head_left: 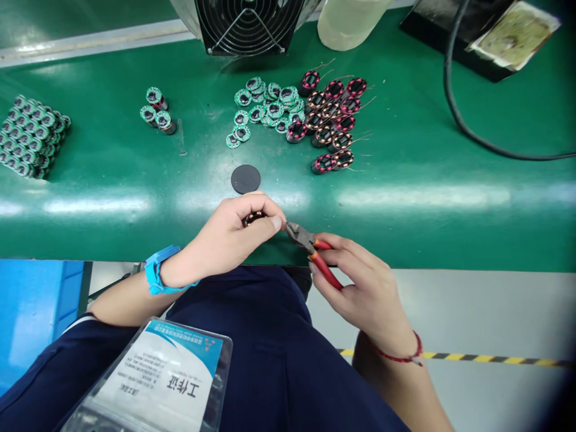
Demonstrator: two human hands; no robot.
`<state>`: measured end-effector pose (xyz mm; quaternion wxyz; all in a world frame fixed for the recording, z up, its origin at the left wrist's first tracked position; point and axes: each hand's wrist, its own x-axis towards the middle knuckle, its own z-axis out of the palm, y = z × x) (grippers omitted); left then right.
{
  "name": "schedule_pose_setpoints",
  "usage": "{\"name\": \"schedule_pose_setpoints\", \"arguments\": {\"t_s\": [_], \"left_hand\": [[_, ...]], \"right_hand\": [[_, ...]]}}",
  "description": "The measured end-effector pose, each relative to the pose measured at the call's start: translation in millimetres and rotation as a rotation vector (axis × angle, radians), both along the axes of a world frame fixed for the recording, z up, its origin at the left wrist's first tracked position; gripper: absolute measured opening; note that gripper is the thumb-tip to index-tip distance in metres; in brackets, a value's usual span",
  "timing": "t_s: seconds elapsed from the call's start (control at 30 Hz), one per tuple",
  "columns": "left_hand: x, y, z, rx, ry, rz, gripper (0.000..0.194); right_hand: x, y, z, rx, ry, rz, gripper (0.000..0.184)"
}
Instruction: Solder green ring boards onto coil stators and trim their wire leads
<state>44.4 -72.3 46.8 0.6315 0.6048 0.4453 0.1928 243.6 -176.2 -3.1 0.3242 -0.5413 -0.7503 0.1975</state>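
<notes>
Near the front edge of the green bench (pixel 405 240), my left hand (pixel 234 231) is closed around a small wound motor coil (pixel 254 218), mostly hidden by the fingers. My right hand (pixel 360 282) grips red-handled cutting pliers (pixel 324 267). The jaws of the pliers meet the left thumb and fingertips; whether a wire lies between them is too small to tell. Just beyond the left hand lies a black disc (pixel 245 179). Several loose coils (pixel 333 111) with thin wire ends stand upright farther back, beside a scattered pile of green ring circuit boards (pixel 274 108).
Three coils topped with green boards (pixel 157 111) stand at the back left. A stacked block of similar pieces (pixel 31 138) sits at the far left. Along the back are a black fan (pixel 249 27), a translucent container (pixel 351 21) and a sponge holder (pixel 513 36); a black cable (pixel 468 129) curves at right.
</notes>
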Motion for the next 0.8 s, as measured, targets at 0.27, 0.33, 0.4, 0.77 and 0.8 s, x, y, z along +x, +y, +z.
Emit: {"name": "schedule_pose_setpoints", "arguments": {"t_s": [0.27,0.33,0.4,0.77,0.8], "left_hand": [[-6,-1,-10.2,0.009,0.023,-0.024,0.021],[-8,-2,-14.1,-0.016,0.027,-0.053,0.025],[-7,-3,-17.6,-0.025,0.022,-0.103,0.026],[33,-12,-30.0,0.237,0.111,-0.213,0.007],[39,-8,-29.8,0.336,0.159,-0.231,0.006]], "right_hand": [[38,-1,-10.3,0.022,-0.118,-0.254,0.021],[63,4,-16.4,0.034,-0.261,-0.383,0.023],[90,11,-22.5,0.036,-0.367,-0.418,0.023],[204,150,-34.0,0.07,0.341,-0.611,0.033],[212,168,-32.0,0.041,0.389,-0.574,0.04]]}}
